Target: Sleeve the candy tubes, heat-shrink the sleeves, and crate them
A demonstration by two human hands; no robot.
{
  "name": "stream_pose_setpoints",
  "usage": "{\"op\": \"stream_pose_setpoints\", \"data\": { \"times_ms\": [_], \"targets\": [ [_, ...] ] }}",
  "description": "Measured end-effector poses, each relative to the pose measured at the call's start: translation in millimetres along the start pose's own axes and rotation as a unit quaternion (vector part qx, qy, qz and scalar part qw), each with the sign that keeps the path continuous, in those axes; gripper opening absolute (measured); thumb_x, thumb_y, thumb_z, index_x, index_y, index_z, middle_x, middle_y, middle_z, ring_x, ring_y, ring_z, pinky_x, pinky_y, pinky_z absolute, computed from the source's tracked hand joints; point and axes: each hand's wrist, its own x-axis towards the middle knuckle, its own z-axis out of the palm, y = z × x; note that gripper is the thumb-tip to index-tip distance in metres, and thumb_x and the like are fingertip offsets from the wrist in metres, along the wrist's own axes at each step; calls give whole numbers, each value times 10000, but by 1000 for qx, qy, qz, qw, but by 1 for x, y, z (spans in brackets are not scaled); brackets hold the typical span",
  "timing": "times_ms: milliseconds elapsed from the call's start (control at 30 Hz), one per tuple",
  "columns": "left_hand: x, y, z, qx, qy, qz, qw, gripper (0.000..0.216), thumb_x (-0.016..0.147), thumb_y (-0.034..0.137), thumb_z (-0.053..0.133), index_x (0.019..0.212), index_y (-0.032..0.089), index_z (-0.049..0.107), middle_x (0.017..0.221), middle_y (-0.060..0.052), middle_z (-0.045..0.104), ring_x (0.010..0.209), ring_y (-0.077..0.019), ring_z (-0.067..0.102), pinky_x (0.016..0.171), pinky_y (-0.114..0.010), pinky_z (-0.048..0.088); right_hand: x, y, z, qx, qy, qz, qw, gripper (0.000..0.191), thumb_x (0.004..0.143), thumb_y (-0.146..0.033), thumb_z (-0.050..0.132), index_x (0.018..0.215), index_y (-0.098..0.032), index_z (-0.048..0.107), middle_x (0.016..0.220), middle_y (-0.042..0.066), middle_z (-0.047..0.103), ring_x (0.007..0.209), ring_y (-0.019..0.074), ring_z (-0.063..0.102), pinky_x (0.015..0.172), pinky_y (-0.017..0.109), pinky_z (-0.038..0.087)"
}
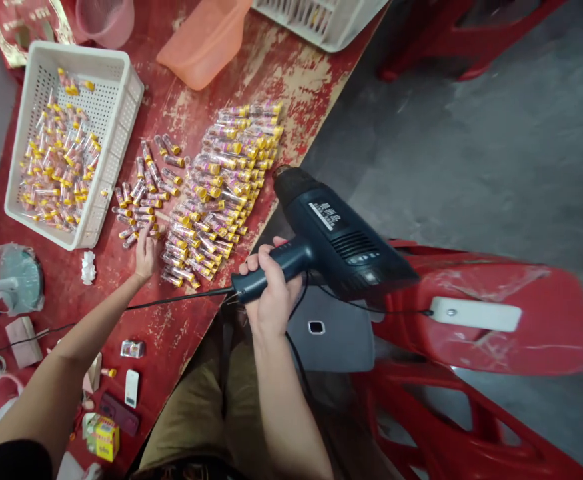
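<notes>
My right hand (271, 300) is wrapped round the handle of a dark blue heat gun (346, 233). Its nozzle points left, toward the edge of a big batch of small clear tubes with yellow caps (221, 187), laid in slanting rows on the table. My left hand (146, 257) reaches over the table with its fingers stretched out and apart. The fingertips are at a looser group of similar tubes (144, 190), left of the rows. Whether they pinch a tube is too small to see.
A white perforated basket (134, 90) holds many tubes at the left. An orange tray (206, 47) and another white basket (321, 40) stand at the back of the worn red table (171, 333). A power cord (181, 298) crosses it. Red plastic stools (561, 313) are at the right.
</notes>
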Motion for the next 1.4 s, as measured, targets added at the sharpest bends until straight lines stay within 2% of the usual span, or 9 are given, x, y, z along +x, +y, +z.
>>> {"op": "stream_pose_setpoints", "data": {
  "times_ms": [167, 400, 667, 767, 933, 1000, 1167, 1400],
  "targets": [
    [22, 12, -7, -2, -1, 12, 1000, 623, 1006, 658, 364, 1356, 234, 656, 1428, -119, 635, 1427, -273, 509, 1226, -473, 369, 13, 6, 19, 14, -6, 4, 1000, 422, 650, -250, 795, 980, -253, 533, 834, -54, 520, 634, 65, 485, 591, 249, 477],
    [17, 11, -17, -11, -1, -11, 1000, 618, 1005, 643, 394, 1315, 185, 673, 1395, -148, 651, 1340, -277, 583, 1204, -480, 386, 14, 9, 44, 21, 2, -63, 998, 451, 657, -250, 781, 1027, -241, 522, 858, -60, 527, 612, 52, 485, 572, 245, 482],
    [9, 1, -55, -7, -53, -91, 994, 638, 954, 666, 487, 1272, 150, 685, 1356, -163, 677, 1288, -292, 621, 1155, -472, 438, 19, 13, 66, -13, -12, -81, 997, 454, 647, -272, 776, 1007, -248, 501, 843, -62, 535, 606, 63, 493, 573, 257, 487],
    [4, -3, -72, -39, -40, -119, 991, 648, 948, 675, 487, 1283, 151, 671, 1361, -155, 677, 1247, -285, 652, 1132, -470, 467, 17, 17, 71, -21, -11, -78, 997, 473, 642, -276, 781, 1022, -252, 501, 836, -68, 538, 601, 64, 492, 568, 257, 491],
    [-10, -17, -100, 5, 44, -158, 986, 689, 919, 712, 495, 1271, 144, 665, 1351, -172, 682, 1271, -303, 636, 1126, -488, 469, 1, 14, 70, -36, -50, -25, 998, 447, 630, -232, 801, 966, -230, 506, 818, -64, 554, 592, 60, 508, 551, 242, 485],
    [-18, -25, -108, 24, 58, -172, 983, 713, 918, 719, 478, 1273, 126, 655, 1335, -196, 684, 1248, -313, 650, 1104, -503, 485, -7, 11, 66, -56, -54, -11, 997, 457, 634, -230, 810, 980, -228, 512, 823, -61, 561, 588, 63, 516, 540, 240, 482],
    [-35, -37, -111, 72, 35, -153, 985, 656, 966, 639, 437, 1301, 109, 631, 1334, -213, 674, 1243, -310, 647, 1093, -512, 491, -27, 9, 55, -117, -67, -2, 991, 428, 682, -248, 812, 998, -231, 524, 847, -57, 567, 593, 61, 531, 556, 241, 490],
    [-51, -38, -91, 90, -22, -98, 991, 547, 984, 565, 469, 1267, 138, 661, 1290, -187, 677, 1227, -301, 640, 1111, -517, 476, -57, 18, 37, -179, -66, 24, 981, 425, 687, -282, 825, 977, -225, 519, 830, -56, 574, 568, 67, 538, 522, 237, 471]
  ]
}}
